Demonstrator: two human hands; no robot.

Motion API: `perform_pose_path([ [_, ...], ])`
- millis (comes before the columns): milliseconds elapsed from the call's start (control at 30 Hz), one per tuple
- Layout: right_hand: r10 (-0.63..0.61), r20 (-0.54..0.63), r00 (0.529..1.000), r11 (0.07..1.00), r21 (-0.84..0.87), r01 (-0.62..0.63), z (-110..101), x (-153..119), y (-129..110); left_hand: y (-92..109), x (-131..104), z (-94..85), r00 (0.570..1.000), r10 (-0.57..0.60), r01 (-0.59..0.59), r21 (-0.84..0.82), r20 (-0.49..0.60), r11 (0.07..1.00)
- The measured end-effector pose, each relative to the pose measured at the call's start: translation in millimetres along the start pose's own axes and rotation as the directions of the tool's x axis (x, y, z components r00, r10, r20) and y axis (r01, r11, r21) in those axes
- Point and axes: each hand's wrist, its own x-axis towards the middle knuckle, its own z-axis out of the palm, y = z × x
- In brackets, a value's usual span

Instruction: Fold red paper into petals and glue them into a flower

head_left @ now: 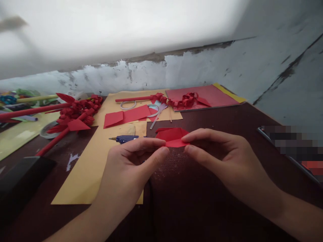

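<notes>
A small folded piece of red paper [174,137] is held up over the dark table, between both hands. My left hand [136,161] pinches its left end between thumb and forefinger. At the right end, the thumb and forefinger of my right hand [222,154] close on the paper. Behind my left hand a blue glue gun [123,139] lies on yellow paper [83,178], its tip to the left. Farther back are a flat red paper strip [135,115] with a folded end and a glue stick [154,121].
Red paper flowers on stems [75,114] lie at the left, beside a black box [30,178]. A red curled-paper stem [181,101], tape rolls [128,105] and a red sheet pack [217,97] are at the back. A phone-like device [287,154] is at the right edge.
</notes>
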Motion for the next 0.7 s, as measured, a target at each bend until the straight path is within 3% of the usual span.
perform_pose_path([
  [167,-0.05,0.034,0.998,0.998,0.027,0.049,-0.6,0.5,-2.8,-1.7,1.4,-2.2,1.0,0.01,-0.01,-0.024,0.018,1.0],
  [300,-0.056,0.0,0.998,0.996,-0.065,0.056,-0.6,-0.4,-3.5,-2.2,0.8,0.1,0.999,0.013,-0.01,-0.053,0.041,0.999],
  [500,-0.12,-0.06,0.991,0.975,-0.193,0.107,0.1,-2.5,-1.7,2.4,-3.2,7.9,0.999,-0.026,0.021,-0.115,-0.046,0.993],
  [700,-0.148,-0.119,0.982,0.963,-0.244,0.116,1.7,-3.1,-0.2,4.2,-2.5,7.8,0.998,-0.058,0.057,-0.113,-0.01,0.992],
])
